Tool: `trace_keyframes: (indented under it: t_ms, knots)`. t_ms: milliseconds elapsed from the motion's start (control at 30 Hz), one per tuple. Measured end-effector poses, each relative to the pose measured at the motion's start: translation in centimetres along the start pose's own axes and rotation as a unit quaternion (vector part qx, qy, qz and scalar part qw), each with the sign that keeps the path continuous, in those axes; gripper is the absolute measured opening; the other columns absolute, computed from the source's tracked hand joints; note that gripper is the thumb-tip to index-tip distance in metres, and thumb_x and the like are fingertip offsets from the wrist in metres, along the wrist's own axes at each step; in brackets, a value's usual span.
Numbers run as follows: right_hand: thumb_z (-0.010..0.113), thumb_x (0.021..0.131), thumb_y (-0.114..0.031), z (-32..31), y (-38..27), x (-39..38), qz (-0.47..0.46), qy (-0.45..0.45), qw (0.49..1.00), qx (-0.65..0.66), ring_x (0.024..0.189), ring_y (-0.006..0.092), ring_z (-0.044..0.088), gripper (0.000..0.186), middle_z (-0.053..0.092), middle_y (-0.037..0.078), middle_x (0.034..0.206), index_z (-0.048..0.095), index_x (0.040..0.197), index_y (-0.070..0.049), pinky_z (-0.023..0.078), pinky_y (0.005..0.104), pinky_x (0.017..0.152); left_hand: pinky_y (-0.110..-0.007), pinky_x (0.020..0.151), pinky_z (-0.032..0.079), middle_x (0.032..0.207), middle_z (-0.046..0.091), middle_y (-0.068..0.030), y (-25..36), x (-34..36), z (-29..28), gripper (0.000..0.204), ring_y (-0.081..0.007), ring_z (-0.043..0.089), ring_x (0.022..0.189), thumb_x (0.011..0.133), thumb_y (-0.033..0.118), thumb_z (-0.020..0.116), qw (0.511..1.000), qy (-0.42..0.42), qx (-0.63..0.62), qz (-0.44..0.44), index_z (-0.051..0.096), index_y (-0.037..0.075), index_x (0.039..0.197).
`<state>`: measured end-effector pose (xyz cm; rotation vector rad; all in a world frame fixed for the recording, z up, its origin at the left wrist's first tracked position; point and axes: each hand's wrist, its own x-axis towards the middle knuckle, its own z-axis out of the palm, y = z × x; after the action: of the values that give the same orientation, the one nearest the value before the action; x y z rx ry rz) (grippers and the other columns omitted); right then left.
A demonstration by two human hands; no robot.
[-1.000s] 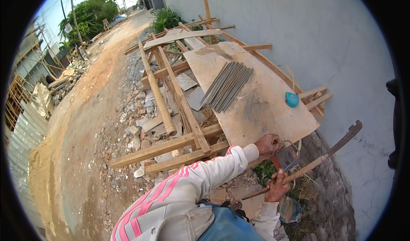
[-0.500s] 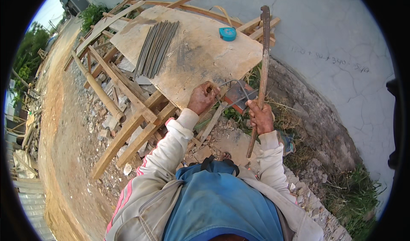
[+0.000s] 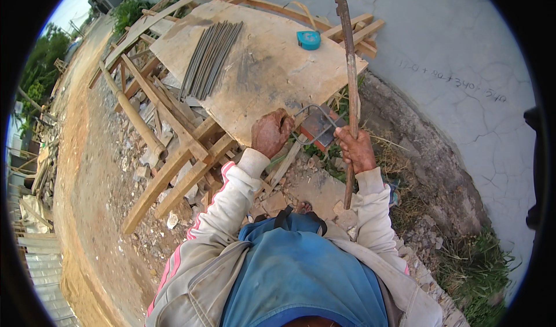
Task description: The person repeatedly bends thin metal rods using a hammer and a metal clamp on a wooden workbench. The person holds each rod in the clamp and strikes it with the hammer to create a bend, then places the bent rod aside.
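Note:
A thin steel rod bent into a roughly square stirrup [image 3: 317,106] spans the gap between my two hands, in front of the plywood's near edge. My left hand [image 3: 271,133] is closed around the stirrup's left end, which the fingers hide. My right hand [image 3: 355,149] wraps round a long rusty iron bar [image 3: 352,78] with a notched head, held nearly upright. The stirrup's right corner meets the right thumb; whether the thumb pinches it, I cannot tell. Several straight steel rods [image 3: 212,60] lie bundled on the plywood board [image 3: 272,72]. Beyond them sits a teal tape measure [image 3: 308,40].
Wooden beams [image 3: 165,179] jut out at the left beside a bamboo pole [image 3: 133,112], over rubble. A grey cracked wall [image 3: 440,49] rises on the right, with a rough stone base [image 3: 423,136]. A reddish flat piece [image 3: 317,127] lies below the stirrup.
The bar's top has swung left and the bar stands more upright. The stirrup has turned in my hands, its loop now showing wider. My left hand has shifted slightly left.

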<state>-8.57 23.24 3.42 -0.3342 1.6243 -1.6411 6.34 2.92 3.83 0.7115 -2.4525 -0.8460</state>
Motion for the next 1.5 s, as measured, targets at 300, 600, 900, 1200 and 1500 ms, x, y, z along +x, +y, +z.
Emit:
trace_keyframes:
  t_ms: [300, 600, 900, 1200, 1500]
  knots:
    - [0.071, 0.094, -0.024, -0.7, 1.5, 0.4, 0.004, 0.012, 1.000, -0.011, 0.040, 0.0037, 0.036, 0.022, 0.046, -0.005, 0.059, 0.059, 0.088, -0.007, 0.028, 0.0226, 0.035, -0.048, 0.067, 0.051, 0.077, 0.065, -0.0190, -0.2, -0.7, 1.3, 0.022, -0.0381, 0.066, 0.075, 0.093, 0.025, 0.061, 0.995, -0.005, 0.095, 0.030, 0.066, 0.004, 0.090]
    - [0.070, 0.094, -0.021, -0.3, 2.1, 0.5, 0.010, 0.026, 1.000, -0.005, 0.039, 0.0050, 0.037, 0.021, 0.048, -0.003, 0.059, 0.058, 0.084, -0.007, 0.029, 0.0246, 0.034, -0.048, 0.074, 0.055, 0.098, 0.066, -0.0159, 0.3, -0.8, 2.0, 0.022, -0.0367, 0.066, 0.088, 0.090, 0.021, 0.061, 0.987, 0.011, 0.145, 0.072, 0.068, 0.007, 0.105]
    - [0.070, 0.094, -0.020, -0.3, 2.1, 0.5, 0.002, 0.024, 1.000, -0.019, 0.040, 0.0051, 0.037, 0.020, 0.048, -0.003, 0.060, 0.059, 0.084, -0.007, 0.029, 0.0254, 0.034, -0.046, 0.074, 0.056, 0.097, 0.063, -0.0143, 1.0, -0.3, 3.5, 0.023, -0.0341, 0.064, 0.090, 0.087, 0.017, 0.062, 0.971, 0.013, 0.217, 0.094, 0.069, 0.008, 0.107]
    - [0.070, 0.094, -0.021, -0.1, 2.3, 0.4, 0.008, 0.036, 0.999, -0.012, 0.040, 0.0046, 0.036, 0.020, 0.047, -0.003, 0.058, 0.060, 0.086, -0.006, 0.029, 0.0245, 0.034, -0.046, 0.072, 0.056, 0.091, 0.062, -0.0125, 1.2, 0.2, 4.4, 0.017, -0.0347, 0.065, 0.085, 0.088, 0.016, 0.063, 0.975, 0.035, 0.199, 0.094, 0.070, 0.011, 0.102]
    - [0.071, 0.094, -0.032, -0.7, 2.8, 0.4, -0.013, 0.055, 0.996, -0.071, 0.044, 0.0061, 0.039, 0.029, 0.047, -0.003, 0.060, 0.061, 0.089, -0.006, 0.032, 0.0257, 0.039, -0.047, 0.079, 0.053, 0.096, 0.065, -0.0136, 1.4, 0.4, 4.9, 0.024, -0.0352, 0.064, 0.092, 0.083, 0.012, 0.065, 0.984, 0.046, 0.162, 0.060, 0.074, 0.010, 0.106]
